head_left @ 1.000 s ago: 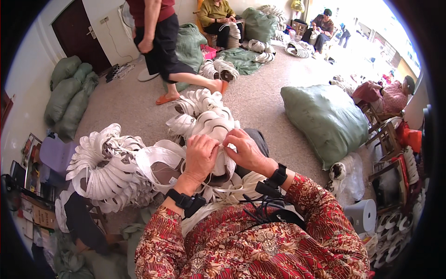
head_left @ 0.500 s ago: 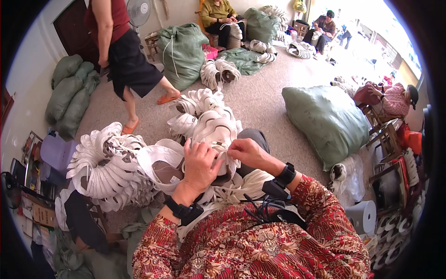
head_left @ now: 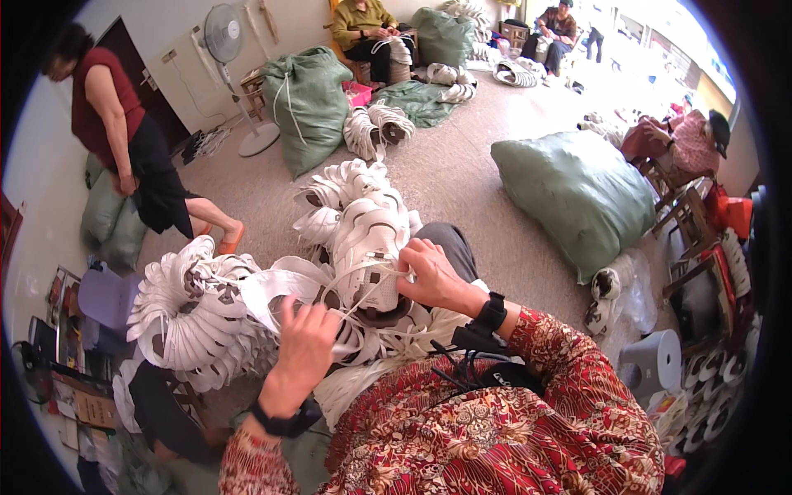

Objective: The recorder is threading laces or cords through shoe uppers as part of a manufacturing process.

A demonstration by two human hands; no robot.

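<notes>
A white shoe upper [head_left: 373, 285] with a brown lining tops a row of nested uppers stretching away in front of me. A white shoelace [head_left: 353, 271] loops loosely across its front. My right hand [head_left: 436, 276] is at the upper's right edge, fingers pinched on the lace. Lower left of the upper is my left hand [head_left: 307, 351], its fingers curled and slightly blurred, the lace running to them. Beside it lies a separate white upper [head_left: 266, 295]. White laces [head_left: 363, 386] lie bundled across my lap.
A curved stack of white uppers [head_left: 194, 318] stands at left. Green sacks rest at right [head_left: 577, 198] and farther back [head_left: 307, 107]. A person in a dark red top [head_left: 111, 99] walks at far left, near a standing fan [head_left: 223, 33]. Other people sit working at the back.
My left hand has moved down and left, away from the upper, drawing lace out. My right hand stays near its right edge. The walking person has moved left.
</notes>
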